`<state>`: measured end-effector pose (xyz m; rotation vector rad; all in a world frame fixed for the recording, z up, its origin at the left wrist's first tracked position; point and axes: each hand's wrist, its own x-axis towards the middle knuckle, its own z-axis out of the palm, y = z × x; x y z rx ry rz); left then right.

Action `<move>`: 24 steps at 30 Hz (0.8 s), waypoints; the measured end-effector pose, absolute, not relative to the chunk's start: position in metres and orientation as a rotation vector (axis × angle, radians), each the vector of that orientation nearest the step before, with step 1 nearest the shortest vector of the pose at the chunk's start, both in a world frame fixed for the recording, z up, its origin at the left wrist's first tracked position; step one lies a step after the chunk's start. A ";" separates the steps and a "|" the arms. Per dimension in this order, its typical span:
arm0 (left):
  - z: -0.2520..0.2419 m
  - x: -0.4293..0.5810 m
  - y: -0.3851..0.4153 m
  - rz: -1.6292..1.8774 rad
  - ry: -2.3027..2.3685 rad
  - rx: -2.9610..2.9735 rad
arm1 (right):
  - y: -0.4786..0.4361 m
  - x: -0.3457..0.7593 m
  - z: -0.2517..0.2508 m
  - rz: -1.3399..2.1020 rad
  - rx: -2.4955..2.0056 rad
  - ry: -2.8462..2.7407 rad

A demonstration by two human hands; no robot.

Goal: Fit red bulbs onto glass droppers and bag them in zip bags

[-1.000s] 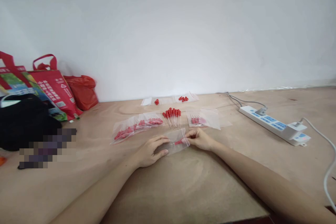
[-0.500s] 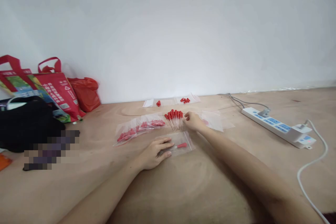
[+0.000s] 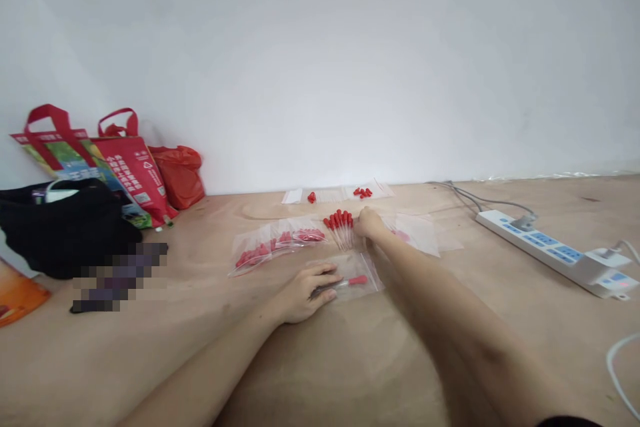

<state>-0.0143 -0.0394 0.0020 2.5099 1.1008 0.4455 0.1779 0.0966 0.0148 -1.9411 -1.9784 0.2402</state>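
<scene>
My left hand (image 3: 311, 290) rests on a clear zip bag (image 3: 373, 280) that holds a dropper with a red bulb (image 3: 357, 280); its fingers are spread over the bag's left part. My right hand (image 3: 369, 223) is at the right end of a fanned row of red-topped droppers (image 3: 340, 221). Its fingers are bent together, and anything between them is hidden. Left of the row lie clear bags with red bulbs (image 3: 253, 255). To the right, a flat clear bag (image 3: 417, 233) has something pinkish inside.
Near the wall lie more clear bags with red bulbs (image 3: 363, 193). A white power strip (image 3: 540, 247) with cables is on the right. Red carrier bags (image 3: 133, 173), a black bag (image 3: 70, 233) and a pixelated dark object (image 3: 120, 277) sit on the left.
The view has shifted, so most things appear farther right. My right hand has moved slightly up and away at the end of the dropper row. My left hand stays on the bag.
</scene>
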 end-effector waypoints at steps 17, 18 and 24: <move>0.010 -0.010 -0.042 0.457 1.169 2.501 | 0.004 0.226 -0.017 1.009 -1.098 -1.055; 0.010 -0.009 -0.042 0.460 1.170 2.503 | 0.001 0.222 -0.016 1.052 -1.066 -1.015; 0.009 -0.009 -0.042 0.462 1.167 2.512 | -0.012 0.209 -0.016 1.326 -0.965 -1.065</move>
